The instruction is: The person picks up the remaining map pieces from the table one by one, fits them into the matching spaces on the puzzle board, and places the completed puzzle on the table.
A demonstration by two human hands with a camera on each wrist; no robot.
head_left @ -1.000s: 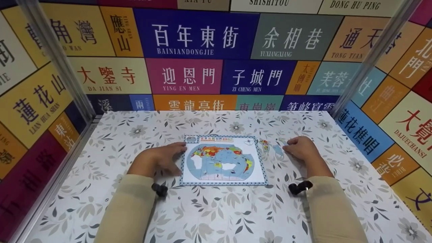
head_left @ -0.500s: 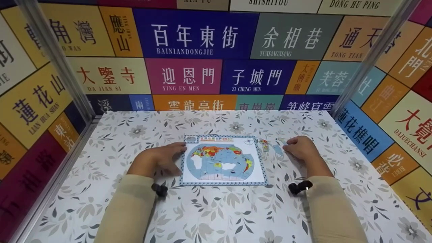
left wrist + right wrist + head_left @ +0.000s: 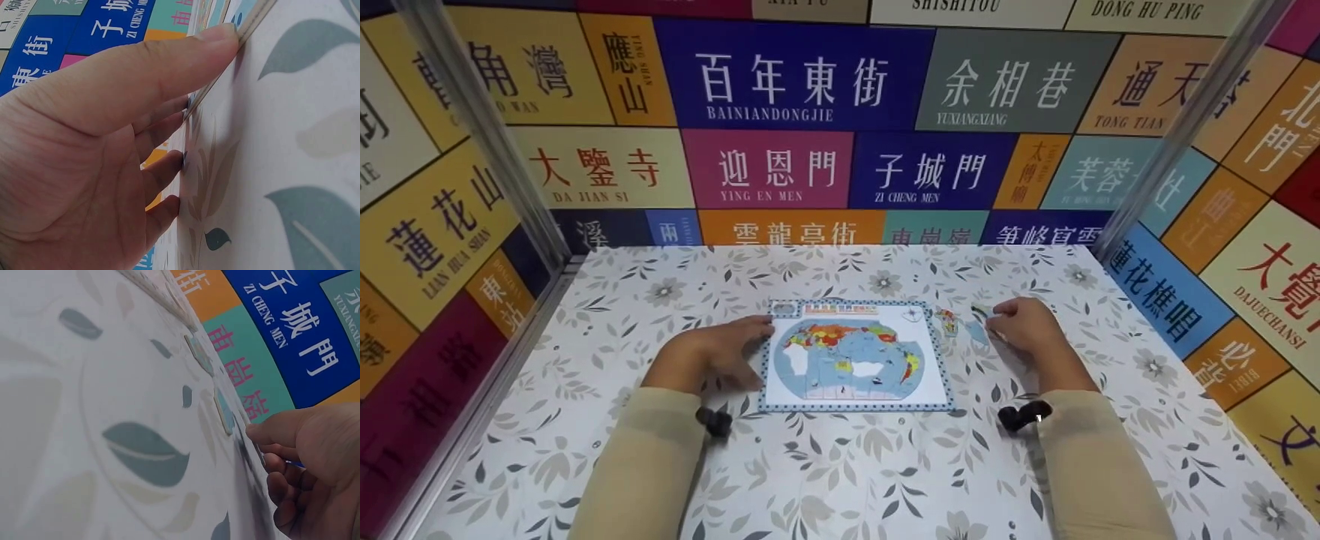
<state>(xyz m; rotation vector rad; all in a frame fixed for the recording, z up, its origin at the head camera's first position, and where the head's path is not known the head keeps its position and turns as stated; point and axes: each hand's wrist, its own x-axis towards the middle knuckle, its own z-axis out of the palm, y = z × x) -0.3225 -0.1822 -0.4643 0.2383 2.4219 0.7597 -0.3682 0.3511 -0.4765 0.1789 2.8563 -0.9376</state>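
A world map jigsaw puzzle (image 3: 933,393) lies flat on the table, with white gaps in its map. Beside its left edge rests my left hand (image 3: 720,352), its thumb (image 3: 214,48) touching the board's edge and the fingers relaxed. My right hand (image 3: 1024,328) is to the right of the board, pinching a small greenish puzzle piece (image 3: 981,309) between thumb and fingers; only a thin edge of it shows in the right wrist view. A blue piece (image 3: 976,332) lies just below it. Between that and the board sits a red, yellow and green piece (image 3: 948,322).
A white tablecloth (image 3: 840,480) with grey leaves and flowers covers the table. Behind it stands a wall of coloured panels (image 3: 795,75) with Chinese lettering. Metal posts (image 3: 502,142) rise at the back corners. A black wrist device (image 3: 1024,416) sits on each wrist.
My right hand has risen slightly and shifted a little away, and the greenish piece has tilted with a dark edge showing. My left hand and the board stay in place.
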